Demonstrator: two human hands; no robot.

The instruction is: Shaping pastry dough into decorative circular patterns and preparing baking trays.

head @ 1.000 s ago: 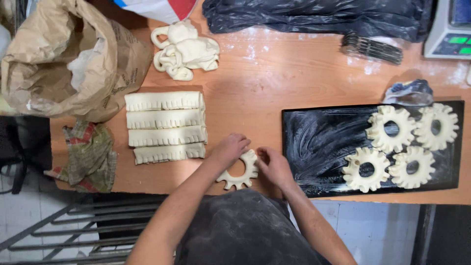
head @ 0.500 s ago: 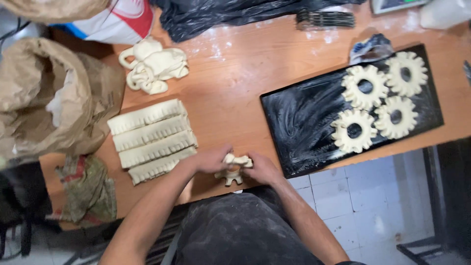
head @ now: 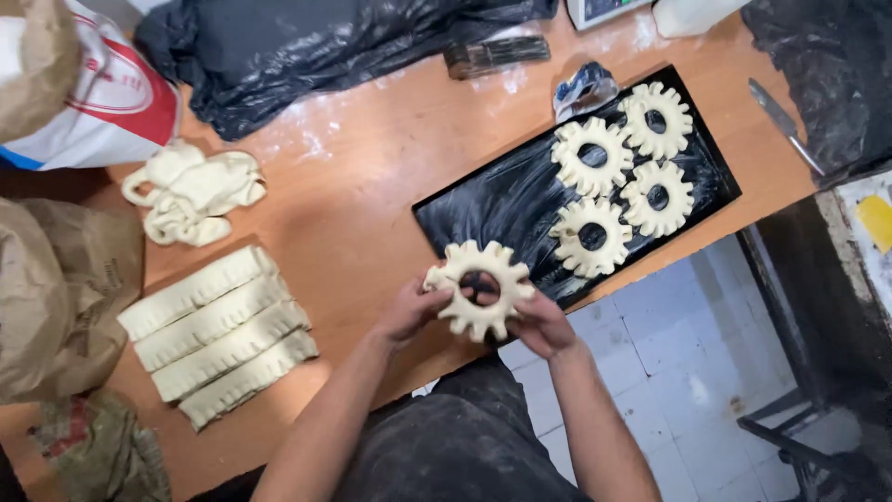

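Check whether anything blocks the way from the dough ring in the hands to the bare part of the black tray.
Nothing visible does. The dough ring is held at the black tray edge; the tray's near-left part lies bare.

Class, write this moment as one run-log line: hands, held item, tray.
left hand + right hand: gripping notched dough ring | lifted above table edge | black tray: four rings

One head-worn view, looking steeply down on the counter (head: 372, 214) edge and floor, close above the worker's arms.
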